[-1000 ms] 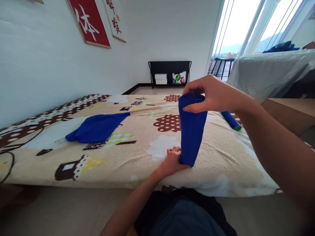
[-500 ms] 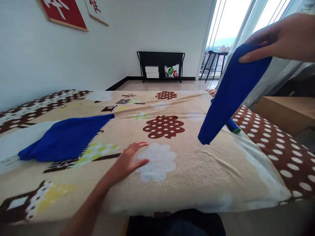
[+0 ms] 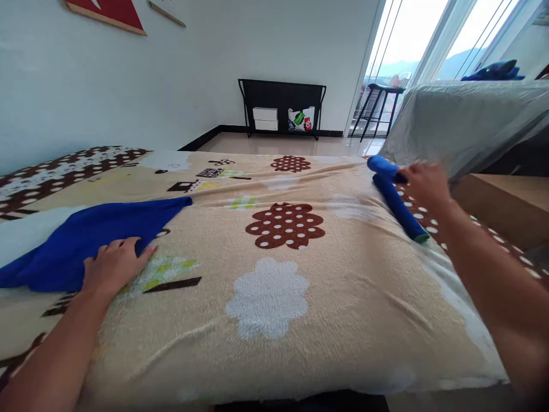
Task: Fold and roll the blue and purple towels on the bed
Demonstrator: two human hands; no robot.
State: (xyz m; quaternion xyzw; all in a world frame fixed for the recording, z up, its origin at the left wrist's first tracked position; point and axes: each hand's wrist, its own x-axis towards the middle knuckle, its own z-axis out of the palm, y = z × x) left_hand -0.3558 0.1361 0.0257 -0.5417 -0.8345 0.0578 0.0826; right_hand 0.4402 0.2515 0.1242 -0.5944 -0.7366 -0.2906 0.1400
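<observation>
On the left of the bed a blue cloth (image 3: 107, 220) lies spread out. My left hand (image 3: 112, 264) rests at its near edge, fingertips touching the fabric and thumb held apart. Far to the right, my right hand (image 3: 424, 180), smeared by motion, has its fingers closed at the end of a folded blue cloth (image 3: 383, 167). That folded cloth lies near the bed's right edge. Just nearer to me is a rolled dark blue cloth (image 3: 401, 209) with a green end.
A beige patterned blanket (image 3: 343, 274) covers the bed. Beyond it stands a black rack (image 3: 281, 94) with white boxes (image 3: 265, 118) on it. To the right are a cardboard box (image 3: 508, 194), a plastic-covered piece of furniture (image 3: 463, 117) and a black stool (image 3: 381, 106) by the window.
My right hand has lowered the hanging blue cloth onto the bed's right side, beside the roll. My left hand has moved left from mid-bed onto the spread cloth's edge.
</observation>
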